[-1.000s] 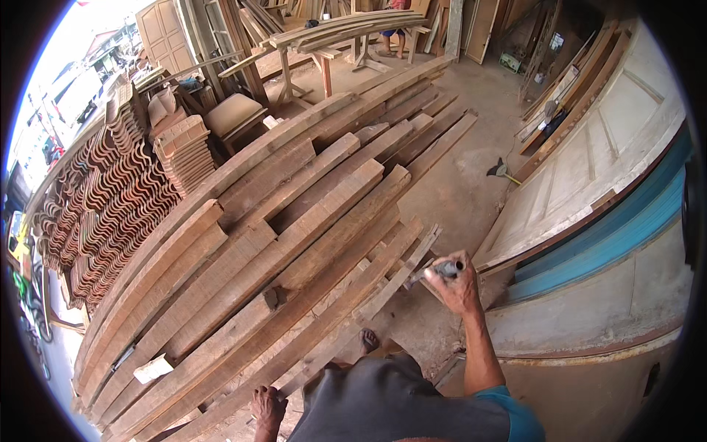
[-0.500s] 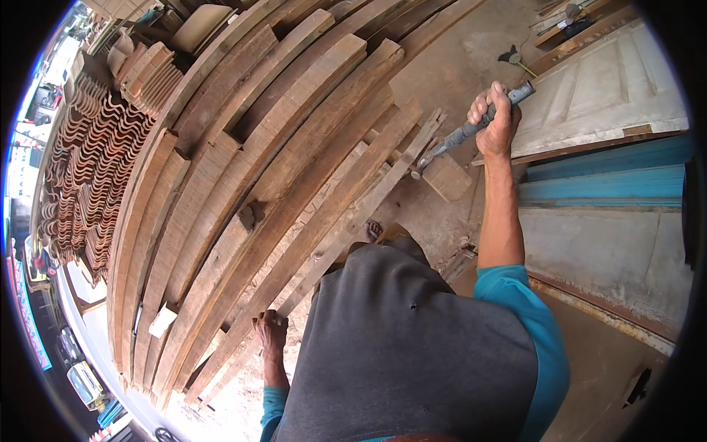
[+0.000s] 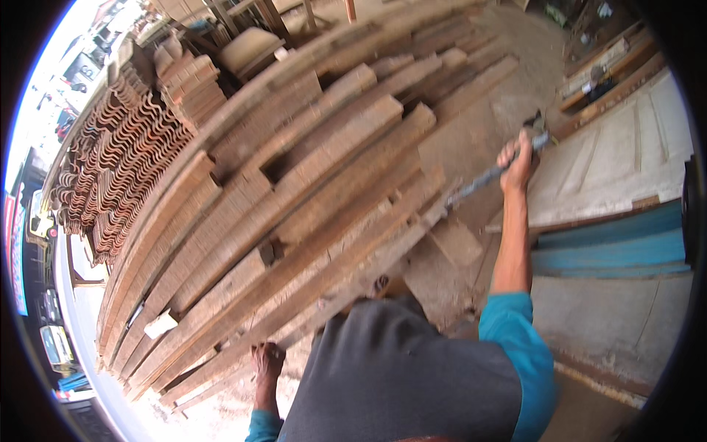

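My right hand [image 3: 518, 163] is wrapped round the thick grey grip of a hammer [image 3: 482, 180], held out to the right. Its head end is blurred and lies over or close to the far end of a narrow wooden strip [image 3: 368, 271]. Whether the two touch, I cannot tell. At the strip's near part, my left hand [image 3: 267, 359] is closed with its fingers curled on the wood. A short wide board [image 3: 455, 241] lies beneath the far end of the strip.
Long thick timber beams [image 3: 317, 173] lie stacked side by side across the left and middle. Beyond them stand curved clay roof tiles [image 3: 129, 173]. A white panelled door [image 3: 618, 155] and blue sheets [image 3: 611, 247] are at the right. A white block [image 3: 160, 324] rests on the beams.
The view has shifted, so the beams sit lower in the picture. My right hand still grips the hammer, its head end now blurred; my left hand stays on the strip.
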The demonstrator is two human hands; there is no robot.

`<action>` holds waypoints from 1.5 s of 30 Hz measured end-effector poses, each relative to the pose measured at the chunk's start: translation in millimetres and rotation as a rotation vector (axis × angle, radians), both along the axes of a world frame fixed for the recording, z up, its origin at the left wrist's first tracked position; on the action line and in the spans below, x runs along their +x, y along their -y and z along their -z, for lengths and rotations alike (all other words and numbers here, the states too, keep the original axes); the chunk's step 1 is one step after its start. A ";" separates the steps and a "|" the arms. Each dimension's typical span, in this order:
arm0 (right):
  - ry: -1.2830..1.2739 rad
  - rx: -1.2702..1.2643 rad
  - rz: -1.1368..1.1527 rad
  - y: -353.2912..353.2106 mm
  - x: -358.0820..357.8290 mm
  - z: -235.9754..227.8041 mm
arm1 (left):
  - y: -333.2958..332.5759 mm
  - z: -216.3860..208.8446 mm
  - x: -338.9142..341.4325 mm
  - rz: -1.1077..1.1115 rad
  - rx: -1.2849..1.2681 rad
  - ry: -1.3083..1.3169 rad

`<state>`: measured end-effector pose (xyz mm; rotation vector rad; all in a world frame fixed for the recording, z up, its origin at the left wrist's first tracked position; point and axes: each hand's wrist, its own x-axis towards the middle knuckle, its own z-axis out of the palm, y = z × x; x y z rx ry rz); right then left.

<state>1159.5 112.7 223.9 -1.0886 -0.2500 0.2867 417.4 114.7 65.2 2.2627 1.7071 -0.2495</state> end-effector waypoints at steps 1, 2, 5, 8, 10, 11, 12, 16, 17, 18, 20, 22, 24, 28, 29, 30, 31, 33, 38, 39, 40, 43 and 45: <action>0.027 0.057 0.000 -3.7 -11.9 7.0 | 3.1 -6.3 2.9 0.039 0.078 0.049; 0.181 -0.025 0.084 -20.8 -61.6 -15.6 | 13.5 -5.9 -1.7 0.021 0.164 0.068; 0.592 -0.214 0.026 -25.5 -105.3 -8.4 | 13.6 0.5 -8.0 -0.018 0.086 0.052; 0.597 -0.024 -0.237 -20.9 -81.4 -37.1 | 9.7 2.4 -7.3 -0.001 -0.011 0.033; 0.490 -0.104 -0.338 -18.3 -63.3 -63.8 | 10.8 3.1 -3.4 0.014 0.044 0.012; 0.425 -0.107 -0.288 -18.8 -54.1 -65.3 | 9.4 -0.9 0.6 0.019 0.041 0.020; 0.361 -0.108 -0.239 -19.3 -50.9 -66.5 | 8.4 -6.8 5.8 0.023 0.046 0.035; 0.699 -0.308 0.066 -32.2 -128.8 -36.8 | 13.6 -3.8 2.1 -0.045 0.031 -0.014; 0.705 -0.307 0.042 -31.2 -132.7 -38.7 | 16.6 -4.6 1.4 -0.051 0.048 0.007; 0.718 -0.294 -0.010 -29.0 -132.9 -44.9 | 19.4 -4.4 -2.6 -0.044 0.060 0.023; 0.715 -0.229 -0.139 -25.2 -119.5 -46.2 | 14.4 -20.8 4.4 -0.043 -0.011 0.024; 0.395 -0.199 -0.070 -22.5 -95.4 -49.4 | 12.3 -16.6 -0.7 -0.021 0.004 0.034; 0.479 -0.146 -0.022 -17.8 -95.1 -51.0 | 7.7 -16.5 -1.0 0.012 -0.020 -0.030; 0.898 -0.356 -0.051 -13.9 -167.2 -27.7 | 1.8 -26.4 6.8 -0.088 -0.099 -0.061; 0.805 -0.308 -0.114 -18.5 -160.1 -27.4 | 6.7 -27.3 4.1 -0.086 -0.093 -0.044; 0.710 -0.265 -0.174 -21.6 -146.8 -29.0 | 12.3 -30.6 2.0 -0.080 -0.088 -0.029; 0.629 -0.246 -0.207 -22.8 -130.7 -36.9 | 16.6 -33.6 1.1 -0.092 -0.076 -0.029; 0.620 -0.228 -0.149 -23.4 -118.8 -39.5 | 15.3 -29.9 0.0 -0.093 -0.048 -0.019; 0.888 -0.309 -0.073 -18.2 -148.1 -39.8 | 14.1 -20.3 -3.4 -0.096 -0.028 -0.001; 0.807 -0.267 -0.159 -17.2 -142.9 -47.4 | 13.8 -17.3 -1.1 -0.115 -0.030 0.002; 0.717 -0.233 -0.248 -13.9 -137.9 -52.1 | 16.1 -15.6 -1.7 -0.101 -0.018 -0.005; 0.630 -0.248 -0.191 -16.2 -122.7 -37.9 | 9.4 -16.0 -6.8 -0.087 -0.014 -0.032; 0.771 -0.288 -0.216 -16.0 -155.3 -30.6 | 13.5 -18.0 -4.6 -0.089 -0.003 -0.007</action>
